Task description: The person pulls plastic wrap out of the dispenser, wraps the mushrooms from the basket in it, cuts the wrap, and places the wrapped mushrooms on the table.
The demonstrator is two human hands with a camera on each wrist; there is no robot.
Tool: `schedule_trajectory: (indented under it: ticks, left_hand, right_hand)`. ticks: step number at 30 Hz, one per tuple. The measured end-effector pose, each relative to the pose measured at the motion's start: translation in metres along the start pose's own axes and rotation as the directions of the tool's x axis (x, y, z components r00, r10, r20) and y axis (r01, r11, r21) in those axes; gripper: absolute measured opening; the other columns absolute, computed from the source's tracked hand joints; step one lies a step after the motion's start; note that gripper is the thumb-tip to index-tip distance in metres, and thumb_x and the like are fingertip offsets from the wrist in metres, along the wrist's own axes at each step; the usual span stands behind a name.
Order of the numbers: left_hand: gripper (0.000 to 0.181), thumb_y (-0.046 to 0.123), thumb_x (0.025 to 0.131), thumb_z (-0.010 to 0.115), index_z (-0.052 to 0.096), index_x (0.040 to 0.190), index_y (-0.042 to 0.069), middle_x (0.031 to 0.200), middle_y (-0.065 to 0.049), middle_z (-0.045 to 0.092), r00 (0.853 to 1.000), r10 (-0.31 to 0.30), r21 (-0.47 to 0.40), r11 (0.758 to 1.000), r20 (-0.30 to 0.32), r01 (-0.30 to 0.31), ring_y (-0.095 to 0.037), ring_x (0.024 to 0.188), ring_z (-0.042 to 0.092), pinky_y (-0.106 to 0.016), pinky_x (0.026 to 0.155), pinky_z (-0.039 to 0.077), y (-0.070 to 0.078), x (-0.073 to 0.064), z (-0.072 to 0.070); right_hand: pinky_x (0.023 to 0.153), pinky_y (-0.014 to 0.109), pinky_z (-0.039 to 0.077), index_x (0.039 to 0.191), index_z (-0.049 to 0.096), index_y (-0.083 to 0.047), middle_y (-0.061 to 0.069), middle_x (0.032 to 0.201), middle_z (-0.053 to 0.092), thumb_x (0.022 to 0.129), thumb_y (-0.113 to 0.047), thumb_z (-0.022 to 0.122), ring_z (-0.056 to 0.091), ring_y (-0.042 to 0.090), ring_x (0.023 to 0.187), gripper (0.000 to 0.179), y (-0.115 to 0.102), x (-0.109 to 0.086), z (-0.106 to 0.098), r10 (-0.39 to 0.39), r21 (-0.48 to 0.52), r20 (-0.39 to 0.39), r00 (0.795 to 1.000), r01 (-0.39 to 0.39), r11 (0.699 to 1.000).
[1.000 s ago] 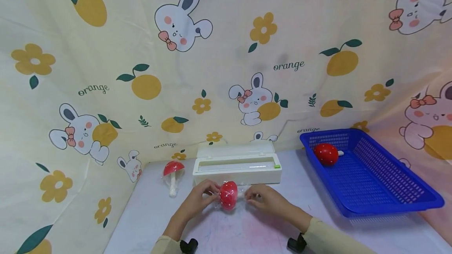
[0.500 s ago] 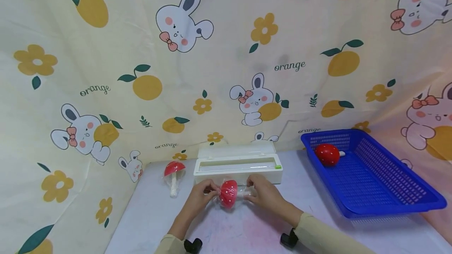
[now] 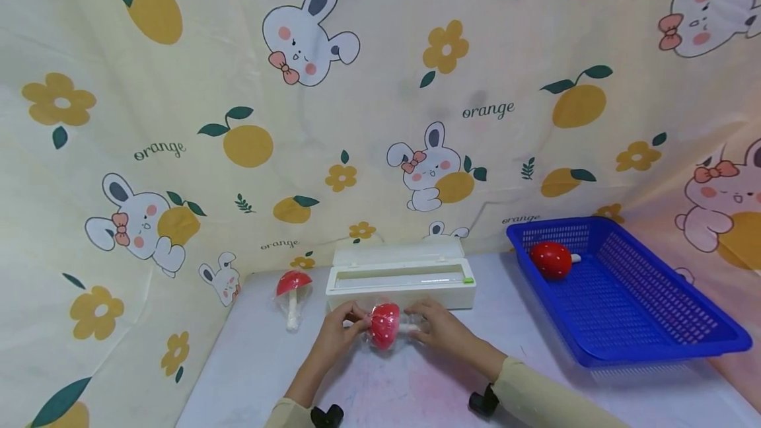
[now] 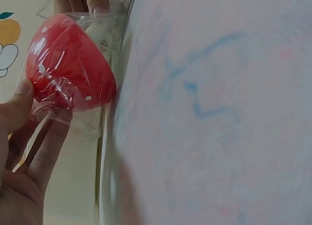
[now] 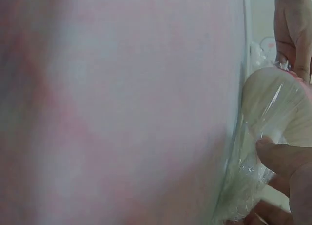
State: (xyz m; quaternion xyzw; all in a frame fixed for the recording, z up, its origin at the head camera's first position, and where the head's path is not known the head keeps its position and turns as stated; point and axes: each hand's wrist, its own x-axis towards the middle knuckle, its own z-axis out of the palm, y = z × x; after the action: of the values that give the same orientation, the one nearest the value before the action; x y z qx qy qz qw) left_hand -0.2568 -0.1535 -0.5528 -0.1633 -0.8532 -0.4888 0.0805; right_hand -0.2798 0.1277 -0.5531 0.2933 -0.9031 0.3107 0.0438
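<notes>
Head cam: L hand (image 3: 341, 329) and R hand (image 3: 440, 329) hold a toy mushroom (image 3: 385, 327) on its side btwn them, cap to L, stem to R. It's just in front of a white box (image 3: 404, 297) w/ its lid (image 3: 398, 255) up. Can't tell if the cap touches the table (image 3: 238, 375). Main risk I'd flag: hands working this close to the box; a stray knuckle could shove it back. A second mushroom (image 3: 293, 284) lies to the L, well apart; prob safe unless the L arm swings out. Third one (image 3: 551, 260) sits in the far end of the blue basket (image 3: 666, 354), clear of trouble.

L wrist cam: thumb and fingers narrow, pinching clear film (image 4: 112, 25) at the cap's top, bunched there. If that pinch eases, I'd expect the bunch to spring open, since the film looks stiff and creased. Smooth, round cap could also slip if the squeeze goes lopsided.

R wrist cam: thumb lies on the film over the stem, other fingers partly hidden below; I read it as a light pinch, exact grip can't tell. Film's loose and crumpled here. Too hard a tug could tear it; too little tension prob leaves it baggy, or stuck to the fingertips.
</notes>
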Motion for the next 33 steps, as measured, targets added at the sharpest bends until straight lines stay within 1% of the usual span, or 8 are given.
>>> schedule_trajectory:
  ticks: [5, 10, 13, 17, 20, 25, 30, 33]
  left_hand:
    - [0.008, 0.012, 0.100, 0.077, 0.068, 0.100, 0.013, 0.108, -0.001, 0.076, 1.000, -0.015, -0.025, 1.000, 0.002, 0.015, -0.016, 0.098, 0.069, -0.025, 0.083, 0.061, 0.003, 0.000, 0.001]
    - [0.010, 0.013, 0.099, 0.078, 0.068, 0.100, 0.011, 0.104, -0.002, 0.075, 0.999, -0.039, -0.074, 0.997, -0.025, 0.037, -0.018, 0.100, 0.070, -0.024, 0.081, 0.061, 0.004, 0.000, 0.002]
    - [0.011, 0.014, 0.099, 0.079, 0.068, 0.101, 0.012, 0.104, -0.001, 0.075, 0.998, -0.036, -0.080, 0.996, -0.055, 0.032, -0.022, 0.106, 0.072, -0.025, 0.082, 0.061, 0.004, 0.002, 0.004]
    - [0.011, 0.016, 0.100, 0.077, 0.068, 0.107, 0.014, 0.107, -0.002, 0.074, 0.997, -0.035, -0.071, 0.997, -0.063, 0.031, -0.023, 0.106, 0.073, -0.025, 0.086, 0.060, 0.005, 0.003, 0.006]
    - [0.017, 0.017, 0.102, 0.075, 0.067, 0.118, 0.017, 0.114, -0.003, 0.073, 0.998, -0.043, -0.095, 0.995, -0.052, 0.038, -0.024, 0.106, 0.073, -0.025, 0.088, 0.060, 0.007, 0.003, 0.006]
    - [0.026, 0.016, 0.106, 0.070, 0.069, 0.131, 0.020, 0.128, -0.005, 0.070, 0.999, 0.006, -0.170, 0.985, -0.034, -0.012, -0.028, 0.112, 0.073, -0.028, 0.090, 0.062, 0.009, 0.004, 0.004]
    - [0.038, 0.018, 0.103, 0.074, 0.068, 0.141, 0.021, 0.141, -0.002, 0.067, 0.997, 0.072, -0.207, 0.976, 0.041, -0.062, -0.026, 0.125, 0.067, -0.034, 0.103, 0.058, 0.007, 0.002, -0.001]
    - [0.046, 0.019, 0.100, 0.077, 0.066, 0.144, 0.022, 0.145, -0.001, 0.065, 0.993, 0.087, -0.221, 0.973, 0.074, -0.069, -0.026, 0.129, 0.065, -0.036, 0.107, 0.056, 0.006, 0.001, -0.004]
  right_hand:
    - [0.100, 0.051, 0.051, 0.125, 0.077, -0.010, 0.002, 0.116, 0.078, 0.092, -0.019, 0.086, 0.067, 0.024, 0.108, 0.036, 0.001, 0.001, 0.000, 0.002, -0.028, 0.009, 1.000, -0.002, 1.000]
    - [0.107, 0.055, 0.042, 0.118, 0.078, -0.013, -0.001, 0.115, 0.080, 0.095, -0.014, 0.081, 0.069, 0.024, 0.113, 0.023, -0.001, 0.000, -0.002, -0.036, -0.067, -0.018, 0.999, 0.035, 0.997]
    - [0.107, 0.054, 0.050, 0.117, 0.074, -0.012, 0.001, 0.114, 0.078, 0.099, -0.010, 0.077, 0.071, 0.025, 0.113, 0.019, -0.002, -0.001, -0.005, -0.051, -0.019, -0.014, 0.999, 0.051, 0.999]
    - [0.097, 0.048, 0.060, 0.120, 0.069, -0.011, 0.001, 0.116, 0.073, 0.103, -0.011, 0.071, 0.070, 0.025, 0.112, 0.017, -0.002, -0.003, -0.009, -0.031, 0.063, 0.022, 0.999, 0.029, 0.998]
    - [0.096, 0.045, 0.060, 0.121, 0.067, -0.010, 0.002, 0.116, 0.071, 0.106, -0.012, 0.068, 0.069, 0.023, 0.111, 0.015, -0.001, -0.004, -0.011, -0.030, 0.099, 0.030, 0.999, 0.027, 0.995]
    - [0.088, 0.037, 0.060, 0.120, 0.064, -0.008, 0.001, 0.111, 0.068, 0.110, -0.014, 0.061, 0.064, 0.016, 0.100, 0.012, 0.001, -0.003, -0.011, -0.064, 0.139, -0.003, 0.998, 0.064, 0.988]
    - [0.084, 0.034, 0.057, 0.121, 0.061, -0.007, 0.002, 0.109, 0.067, 0.113, -0.017, 0.054, 0.061, 0.014, 0.097, 0.014, 0.001, -0.004, -0.014, -0.072, 0.204, -0.031, 0.997, 0.077, 0.976]
    - [0.084, 0.032, 0.056, 0.123, 0.061, -0.006, 0.006, 0.112, 0.068, 0.115, -0.019, 0.051, 0.061, 0.016, 0.099, 0.018, 0.000, -0.005, -0.017, -0.041, 0.270, -0.008, 0.999, 0.042, 0.962]
